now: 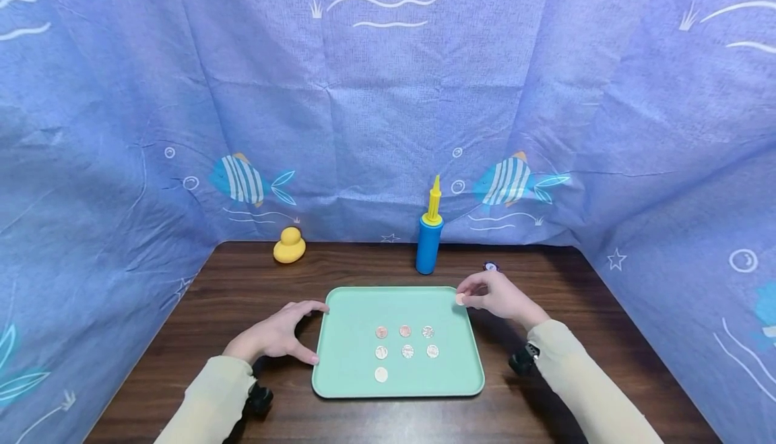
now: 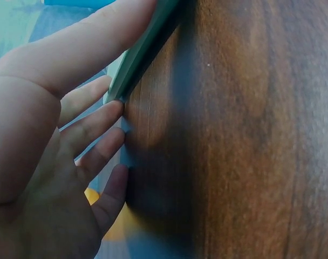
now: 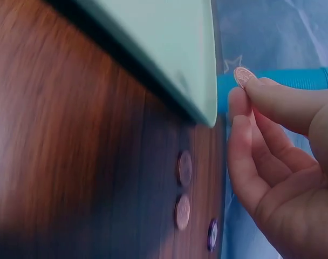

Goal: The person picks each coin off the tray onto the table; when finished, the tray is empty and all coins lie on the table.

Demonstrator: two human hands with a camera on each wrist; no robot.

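A mint-green tray [image 1: 351,302] lies on the table with several coins on it in rough rows, among them a copper coin [image 1: 381,331] and a silver coin [image 1: 432,351]. My left hand [image 1: 275,333] rests at the tray's left rim, thumb and fingers spread and touching the edge. Above the tray's far right corner, my right hand [image 1: 497,296] pinches a copper coin [image 3: 243,76] between thumb and fingertips. In the right wrist view, two more coins, a darker coin [image 3: 184,168] and a copper coin [image 3: 182,211], show on the wood beside the tray.
Behind the tray stands a blue hand pump [image 1: 429,245] with a yellow nozzle. A yellow rubber duck [image 1: 289,246] sits at the back left. Past my right hand lies a small round dark-rimmed disc [image 1: 491,266]. A blue fish-print curtain [image 1: 376,127] encloses the wooden table [image 1: 242,275].
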